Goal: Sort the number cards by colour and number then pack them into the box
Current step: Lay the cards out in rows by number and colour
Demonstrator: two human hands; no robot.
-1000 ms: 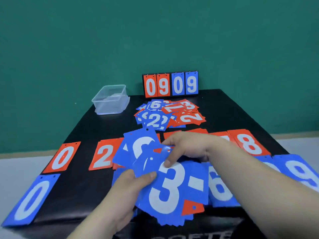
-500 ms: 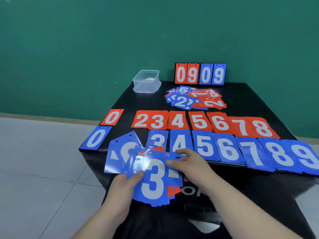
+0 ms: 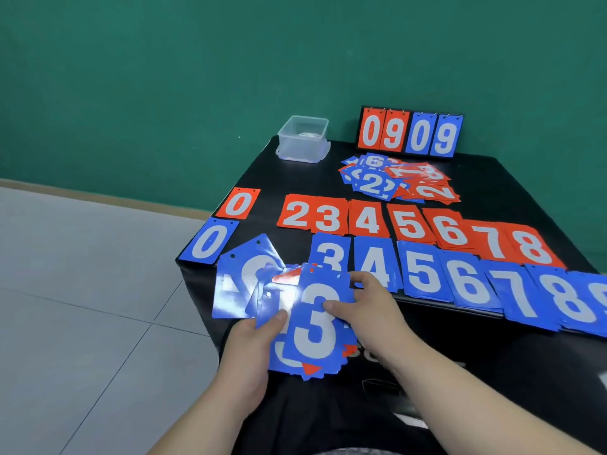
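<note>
My left hand [image 3: 253,343] grips a fanned stack of mostly blue number cards [image 3: 246,284] in front of the table's near edge. My right hand [image 3: 368,307] pinches the top blue 3 card [image 3: 315,326] of that stack between thumb and fingers. On the black table [image 3: 295,178] lies a red row [image 3: 364,220] running 0, then 2 to 8, and below it a blue row [image 3: 423,274] running 0, then 3 to 9. An unsorted heap of red and blue cards [image 3: 397,182] sits behind the rows. The clear plastic box [image 3: 303,139] stands at the far left corner.
A small flip scoreboard [image 3: 409,134] reading 09 09 stands at the table's back edge against the green wall. Grey tiled floor [image 3: 82,323] lies to the left of the table. The blue row overhangs the near edge at the right.
The view has pulled back and swung left, revealing both sorted rows. My right hand has slid the blue 3 card up and squared it on top of the held stack.
</note>
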